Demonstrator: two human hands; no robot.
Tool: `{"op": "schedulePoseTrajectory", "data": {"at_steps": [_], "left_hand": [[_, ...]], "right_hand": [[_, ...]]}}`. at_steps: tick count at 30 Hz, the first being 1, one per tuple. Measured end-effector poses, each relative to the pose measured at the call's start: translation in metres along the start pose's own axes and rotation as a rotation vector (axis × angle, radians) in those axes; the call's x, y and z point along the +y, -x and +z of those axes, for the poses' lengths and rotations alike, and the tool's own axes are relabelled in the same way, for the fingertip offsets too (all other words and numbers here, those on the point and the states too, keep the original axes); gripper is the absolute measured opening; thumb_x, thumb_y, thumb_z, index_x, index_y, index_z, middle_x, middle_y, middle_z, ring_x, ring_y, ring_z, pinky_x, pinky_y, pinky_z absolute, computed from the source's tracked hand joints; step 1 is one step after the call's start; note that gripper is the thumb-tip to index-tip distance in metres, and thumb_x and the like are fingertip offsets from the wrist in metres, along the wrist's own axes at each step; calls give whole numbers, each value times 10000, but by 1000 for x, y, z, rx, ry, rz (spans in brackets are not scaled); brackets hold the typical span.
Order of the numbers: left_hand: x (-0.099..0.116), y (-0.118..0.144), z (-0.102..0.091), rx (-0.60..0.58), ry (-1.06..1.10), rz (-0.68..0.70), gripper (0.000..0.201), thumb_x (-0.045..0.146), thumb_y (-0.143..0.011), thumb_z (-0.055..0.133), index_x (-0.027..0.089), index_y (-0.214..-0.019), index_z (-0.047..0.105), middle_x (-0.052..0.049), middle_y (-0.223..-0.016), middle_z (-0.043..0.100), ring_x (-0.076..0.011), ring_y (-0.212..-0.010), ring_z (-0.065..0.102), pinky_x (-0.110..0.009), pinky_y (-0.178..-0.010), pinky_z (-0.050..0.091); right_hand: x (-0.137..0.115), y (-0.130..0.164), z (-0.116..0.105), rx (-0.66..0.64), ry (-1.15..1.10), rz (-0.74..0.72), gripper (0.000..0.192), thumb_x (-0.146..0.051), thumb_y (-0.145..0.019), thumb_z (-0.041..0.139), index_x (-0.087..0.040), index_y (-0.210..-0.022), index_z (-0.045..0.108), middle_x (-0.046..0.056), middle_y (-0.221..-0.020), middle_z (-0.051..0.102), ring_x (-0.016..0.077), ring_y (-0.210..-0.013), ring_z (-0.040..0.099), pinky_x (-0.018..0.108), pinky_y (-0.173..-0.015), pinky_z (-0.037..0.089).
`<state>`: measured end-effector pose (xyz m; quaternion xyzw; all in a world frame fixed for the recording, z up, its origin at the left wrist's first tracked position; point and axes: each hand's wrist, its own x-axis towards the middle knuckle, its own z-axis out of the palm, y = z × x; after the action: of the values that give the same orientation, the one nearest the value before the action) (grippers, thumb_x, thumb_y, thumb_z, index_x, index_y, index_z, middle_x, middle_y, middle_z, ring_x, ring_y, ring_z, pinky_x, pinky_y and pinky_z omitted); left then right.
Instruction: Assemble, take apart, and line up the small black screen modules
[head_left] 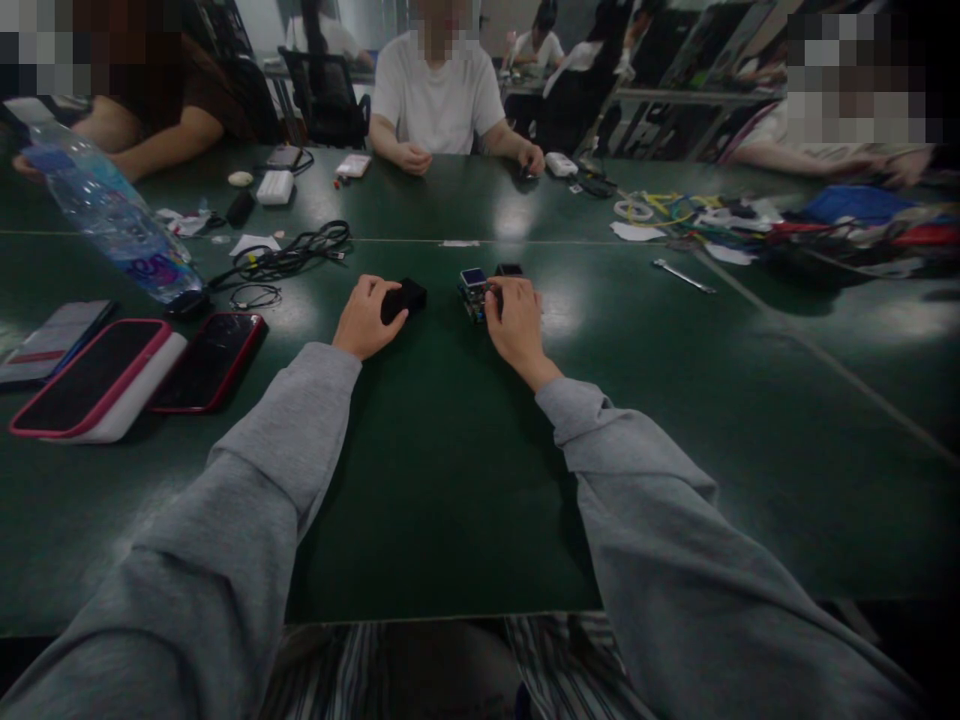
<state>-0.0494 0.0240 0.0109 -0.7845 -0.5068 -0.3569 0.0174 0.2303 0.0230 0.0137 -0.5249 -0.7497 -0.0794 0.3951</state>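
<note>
My left hand (367, 318) is curled around the near side of a small black box-like object (409, 296) resting on the green table (442, 480). To its right, my right hand (517, 322) grips a small electronic module (472, 287) with a little screen on top and bare circuit parts along its side. Behind my right fingers shows the top of a second dark-screened piece (510, 269), mostly hidden. A short gap of tabletop separates the two hands.
Left of me lie a black cable (300, 250), a tilted water bottle (112, 210), a red-edged phone (210, 362) and a pink-framed phone (94, 380). On the right are a wrench (684, 276) and a heap of wires (675, 208). A person in white (439, 95) sits opposite.
</note>
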Motion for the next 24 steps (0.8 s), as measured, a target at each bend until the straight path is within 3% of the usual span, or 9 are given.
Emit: {"op": "schedulePoseTrajectory", "data": {"at_steps": [4,9,16,19,24], "left_hand": [[-7,-2,2,60,118,-110,437,339,-844,727,218,-1246,607,-121,-1295,516,-285,-1217,564,-455,-1074,478],[-17,-6,2,83,241,-249,231,329,-910,644,236,-1121,659,-89,-1135,651,-258,-1119,618,-453,-1042,483],[-33,-8,9,121,347,-389,228,394,-926,601,243,-1088,657,-74,-1096,698,-237,-1037,655,-412,-960,507],[-40,-8,14,145,285,-456,216,401,-937,565,234,-1037,659,-81,-1061,701,-250,-1033,641,-452,-974,495],[-48,-8,20,180,131,-433,219,437,-934,552,243,-956,652,-95,-1037,684,-285,-1071,595,-558,-1029,444]], "right_hand": [[0,0,0,-10,4,9,303,-313,-1029,364,-201,-1212,578,130,-1177,662,308,-1179,544,486,-980,421],[0,0,0,-15,9,12,298,-309,-1031,354,-207,-1200,577,127,-1176,659,302,-1175,543,482,-977,423],[-1,0,-2,-26,17,17,295,-306,-1034,352,-199,-1198,572,131,-1186,650,305,-1179,537,482,-978,420],[-2,0,-3,-36,9,25,297,-307,-1036,347,-202,-1200,571,135,-1187,649,310,-1181,537,491,-980,419],[-1,0,-2,-31,-2,27,308,-319,-1035,344,-207,-1197,581,132,-1185,652,313,-1184,539,502,-980,422]]}}
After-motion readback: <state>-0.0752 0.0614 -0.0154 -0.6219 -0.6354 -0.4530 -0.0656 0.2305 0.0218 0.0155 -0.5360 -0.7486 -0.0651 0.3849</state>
